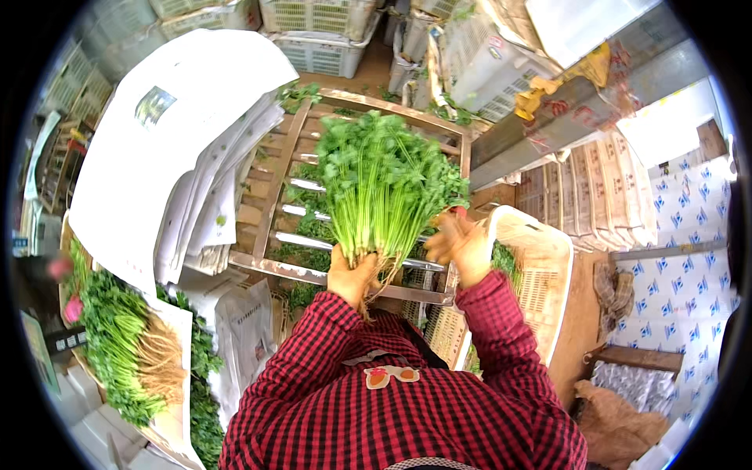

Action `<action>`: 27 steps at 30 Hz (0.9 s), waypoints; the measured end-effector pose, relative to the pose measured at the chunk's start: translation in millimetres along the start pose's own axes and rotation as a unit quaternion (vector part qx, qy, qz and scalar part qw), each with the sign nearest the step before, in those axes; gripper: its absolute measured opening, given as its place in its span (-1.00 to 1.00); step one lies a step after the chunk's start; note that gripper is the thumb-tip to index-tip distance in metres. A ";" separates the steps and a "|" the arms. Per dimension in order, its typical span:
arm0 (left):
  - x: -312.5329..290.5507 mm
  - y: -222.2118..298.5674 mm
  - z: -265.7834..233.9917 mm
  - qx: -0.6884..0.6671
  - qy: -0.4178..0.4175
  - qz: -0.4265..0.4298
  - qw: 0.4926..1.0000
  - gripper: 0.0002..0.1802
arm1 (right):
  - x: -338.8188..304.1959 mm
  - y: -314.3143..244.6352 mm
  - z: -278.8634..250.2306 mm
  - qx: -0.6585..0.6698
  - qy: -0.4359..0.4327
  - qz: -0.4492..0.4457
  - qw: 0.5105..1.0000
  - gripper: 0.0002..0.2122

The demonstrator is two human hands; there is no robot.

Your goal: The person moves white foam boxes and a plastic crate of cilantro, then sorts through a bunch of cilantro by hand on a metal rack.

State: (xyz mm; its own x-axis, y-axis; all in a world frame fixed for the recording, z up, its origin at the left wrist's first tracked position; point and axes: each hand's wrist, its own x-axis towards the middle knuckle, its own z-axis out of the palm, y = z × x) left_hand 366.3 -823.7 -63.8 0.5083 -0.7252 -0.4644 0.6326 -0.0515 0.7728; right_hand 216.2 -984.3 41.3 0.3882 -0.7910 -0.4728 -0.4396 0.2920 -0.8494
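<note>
My left hand [350, 274] is closed round the root end of a large bunch of coriander [376, 188], whose green leaves fan out away from me. Thin pale roots hang out beside that hand. The bunch is held over a rusty metal rack [274, 188] with slats. To the right of the stems is my right hand [460, 244], slightly blurred, its fingers apart and nothing plainly in them. A small reddish spot shows at its fingertips; I cannot make out what it is.
A white plastic crate [540, 235] with greens stands at the right. More rooted greens [117, 352] lie at the lower left. White sheets [196, 117] are stacked at the left of the rack. Crates [317, 55] line the back, and a metal post [548, 117] slants in at upper right.
</note>
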 end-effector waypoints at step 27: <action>-7.3 16.0 20.9 0.053 -0.070 -0.018 0.996 -0.42 | -6.3 70.4 49.6 0.209 -0.192 0.112 0.952 -0.50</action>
State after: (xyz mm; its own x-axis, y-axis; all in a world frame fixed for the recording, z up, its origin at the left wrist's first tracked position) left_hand 360.5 -833.6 -39.1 0.3953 -0.8104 -0.4325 0.5794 -0.1454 0.8020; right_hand 223.1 -932.0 -27.1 0.6258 -0.4528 -0.6351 -0.2157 0.6820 -0.6988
